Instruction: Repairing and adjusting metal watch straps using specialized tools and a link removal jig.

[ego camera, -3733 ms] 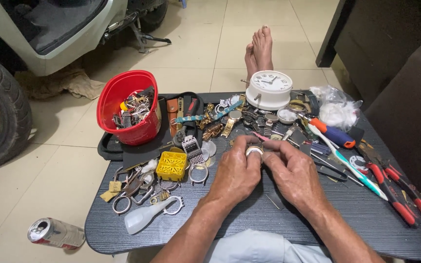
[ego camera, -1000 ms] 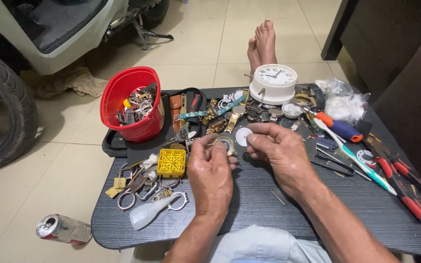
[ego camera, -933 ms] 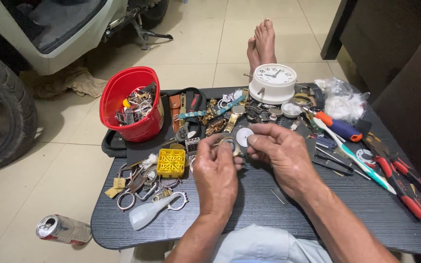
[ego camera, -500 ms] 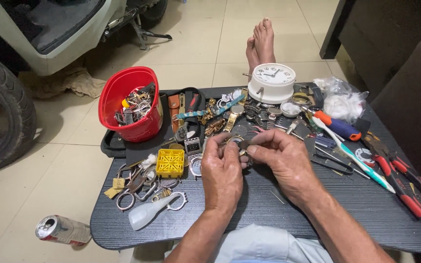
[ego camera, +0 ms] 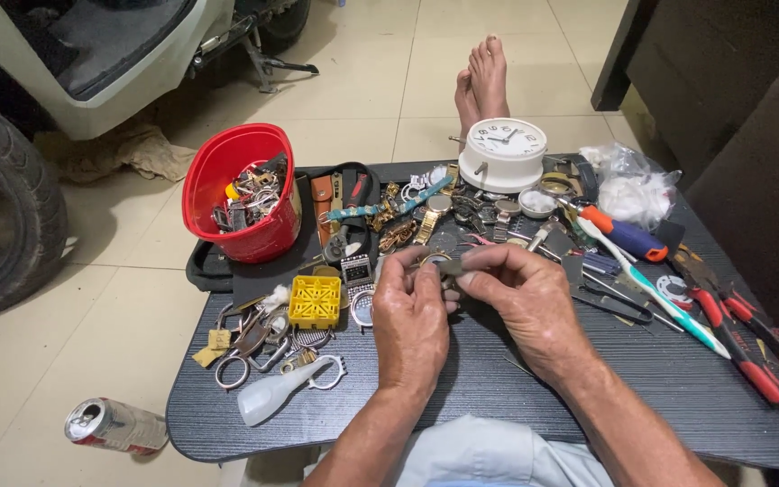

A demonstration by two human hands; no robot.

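Both hands meet over the middle of the dark counter. The left hand and right hand each close a fingertip grip on one small metal watch part, held just above the surface. Just left of them sits a yellow grid box. Farther back, a red bucket holds watch pieces and straps. A white clock stands behind, and red-handled pliers lie well to the right.

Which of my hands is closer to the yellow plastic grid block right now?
Left. Your left hand sits just right of the yellow grid block, a small gap between them. Your right hand is farther right, beyond the left hand.
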